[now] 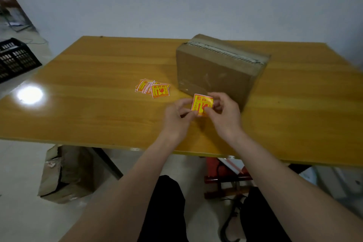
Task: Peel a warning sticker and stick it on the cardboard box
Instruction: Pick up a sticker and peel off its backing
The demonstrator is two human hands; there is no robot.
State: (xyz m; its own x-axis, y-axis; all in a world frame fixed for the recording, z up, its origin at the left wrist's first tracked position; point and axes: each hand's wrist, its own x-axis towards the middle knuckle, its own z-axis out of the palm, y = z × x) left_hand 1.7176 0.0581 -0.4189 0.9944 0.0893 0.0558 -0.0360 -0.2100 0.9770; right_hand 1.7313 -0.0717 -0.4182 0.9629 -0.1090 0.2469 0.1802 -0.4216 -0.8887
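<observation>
A yellow and red warning sticker (201, 103) is held up between both hands, just in front of the near lower corner of the brown cardboard box (214, 70). My left hand (179, 117) pinches its lower left corner. My right hand (224, 113) grips its right edge with fingers and thumb. The box stands on the wooden table (94, 76), with a taped seam along its top. A small pile of the same stickers (153, 88) lies on the table left of the box.
A black plastic crate (15, 59) stands off the table's left end. Under the table sit a torn cardboard box (64, 175) on the floor and a red stool (225, 175). A bright light glare marks the table's left part.
</observation>
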